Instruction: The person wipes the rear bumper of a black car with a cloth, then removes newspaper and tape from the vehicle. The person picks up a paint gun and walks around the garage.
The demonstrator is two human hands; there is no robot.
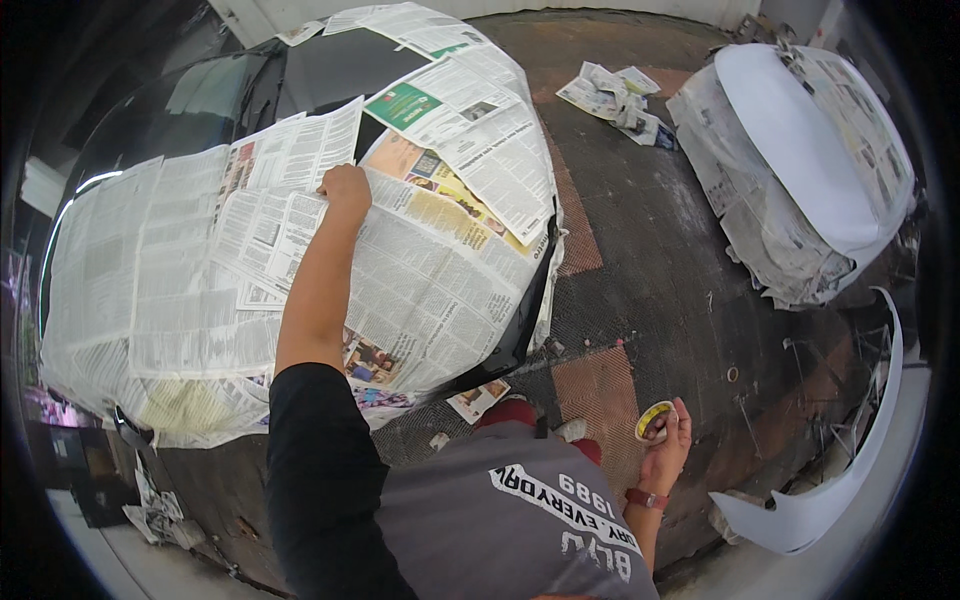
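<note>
Newspaper sheets cover most of a dark car in front of me and to the left. My left hand reaches over them with its fingers closed at a newspaper edge, near a gap where dark bodywork shows. The fingertips are partly hidden, but they appear to pinch the sheet. Low on the right, away from the car, my right hand grips a roll of masking tape with a yellow inner ring.
A white car panel masked with newspaper stands at the far right. Crumpled newspaper lies on the dark matted floor. A curved white bumper-like part rests at the lower right. The car's dark lower edge sits close before me.
</note>
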